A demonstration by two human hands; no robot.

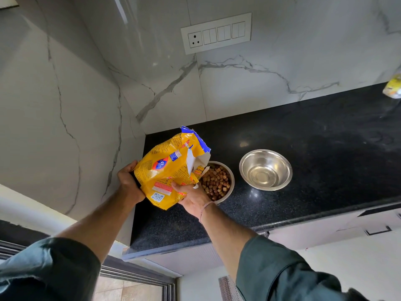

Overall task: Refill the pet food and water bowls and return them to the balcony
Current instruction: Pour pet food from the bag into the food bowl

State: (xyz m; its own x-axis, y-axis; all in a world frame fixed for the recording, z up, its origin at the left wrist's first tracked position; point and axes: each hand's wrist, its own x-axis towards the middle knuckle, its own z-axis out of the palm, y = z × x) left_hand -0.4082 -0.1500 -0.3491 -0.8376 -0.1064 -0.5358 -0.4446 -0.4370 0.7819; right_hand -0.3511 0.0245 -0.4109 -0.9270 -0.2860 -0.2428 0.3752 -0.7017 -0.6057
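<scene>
A yellow pet food bag with a torn blue top is held tilted over a steel bowl on the black counter. Brown kibble fills that bowl, and the bag's open mouth sits at its left rim. My left hand grips the bag's bottom end. My right hand holds the bag from below, near its opening, and covers the bowl's near left edge. A second steel bowl stands just to the right, apart from the first, with no food in it.
The black granite counter runs right along a marble-tiled wall. A white socket and switch panel is on the wall above. A yellow packet lies at the far right edge. A doorway threshold and floor tiles show below left.
</scene>
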